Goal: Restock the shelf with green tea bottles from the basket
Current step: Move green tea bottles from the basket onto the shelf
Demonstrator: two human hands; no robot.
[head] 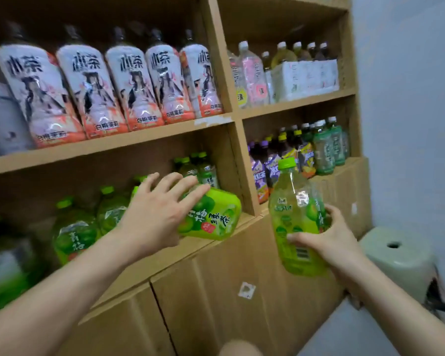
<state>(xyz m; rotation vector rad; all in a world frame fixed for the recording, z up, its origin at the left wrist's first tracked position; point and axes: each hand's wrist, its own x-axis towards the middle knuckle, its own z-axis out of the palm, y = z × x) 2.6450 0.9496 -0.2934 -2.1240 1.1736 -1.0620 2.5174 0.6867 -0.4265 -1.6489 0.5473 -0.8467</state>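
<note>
A person faces a tan, cardboard-coloured shelf unit (113, 142) stocked with drinks. The left hand (154, 214) reaches into the lower left compartment with its fingers straight and spread wide apart. They lie over a tipped green tea bottle (213, 217), clear plastic with a lime-green label, which leans steeply near the compartment's front right corner, close to the upright divider (244, 170). Its cap is hidden behind the hand. The fingertips appear to touch the bottle without curling round it.

The right hand (329, 242) grips an upright green tea bottle (293, 214), clear plastic with a bright green cap, fingers and thumb curled round its lower half. It is held in the air in front of the unit, not on any board.

A row of standing green bottles (72, 235) fills the left of the same compartment. White-and-pink labelled bottles (131, 86) line the board above, and purple-labelled bottles (260, 173) stand in the right compartment. A pale green plastic stool (396, 250) sits on the floor at the right. The basket is out of view.

The step in hand looks like placing bottles on the lower left board. The next move probably calls for setting the leaning bottle upright beside the row, then standing the held one in the gap by the divider.
</note>
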